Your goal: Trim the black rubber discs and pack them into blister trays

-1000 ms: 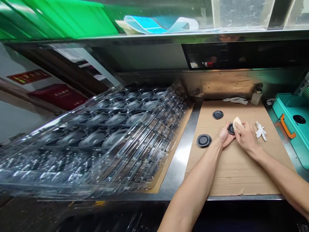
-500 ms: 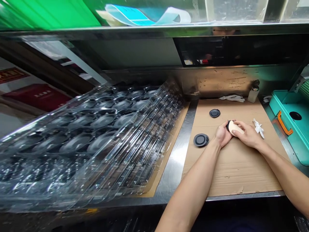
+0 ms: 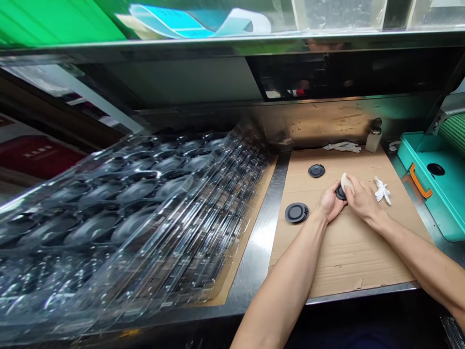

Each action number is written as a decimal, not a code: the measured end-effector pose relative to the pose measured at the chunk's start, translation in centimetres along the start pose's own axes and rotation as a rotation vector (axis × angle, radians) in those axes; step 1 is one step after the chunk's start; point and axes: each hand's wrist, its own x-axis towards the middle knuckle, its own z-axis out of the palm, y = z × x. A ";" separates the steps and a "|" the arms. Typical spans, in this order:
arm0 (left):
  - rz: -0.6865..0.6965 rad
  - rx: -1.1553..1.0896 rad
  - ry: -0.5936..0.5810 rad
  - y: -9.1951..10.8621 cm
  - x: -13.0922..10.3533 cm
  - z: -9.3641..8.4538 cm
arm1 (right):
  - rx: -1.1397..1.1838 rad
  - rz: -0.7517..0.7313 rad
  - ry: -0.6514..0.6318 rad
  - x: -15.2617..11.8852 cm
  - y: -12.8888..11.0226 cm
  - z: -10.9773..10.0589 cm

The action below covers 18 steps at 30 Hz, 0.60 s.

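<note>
The left hand [image 3: 330, 203] was closed on a small black round piece [image 3: 339, 192], its fingers curled under it. The right hand [image 3: 360, 198] pinched a pale soft pad [image 3: 347, 182] and held it right against the black piece. So the two hands were close together, over the middle of a brown cardboard sheet [image 3: 348, 257]. Two more round black things lay on the cardboard: a far disc [image 3: 316, 170] and a near disc [image 3: 296, 213], both to the left of the hands. A crumpled white cloth [image 3: 382, 190] lay near the right hand. At the back edge were a white glove-like thing [image 3: 342, 146] and a little bottle [image 3: 373, 139]. The cardboard sat on a shiny metal surface [image 3: 258, 242]. To its right was a blue-green box [image 3: 450, 223] with an orange handle [image 3: 420, 182]. To its left, clear plastic trays [image 3: 163, 228] were piled up. Above, a green bin [image 3: 54, 22] sat on a shelf [image 3: 203, 44].
</note>
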 end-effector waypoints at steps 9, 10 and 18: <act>-0.027 0.002 -0.047 0.1 -0.4 0.0 | 0.007 0.098 0.177 1.4 3.2 -1.3; -0.028 0.003 -0.051 0.3 -0.6 0.0 | 0.029 0.113 0.205 1.4 3.7 -1.5; -0.148 -0.119 0.004 2.0 -2.0 0.6 | -0.167 0.212 0.038 0.9 3.1 -4.0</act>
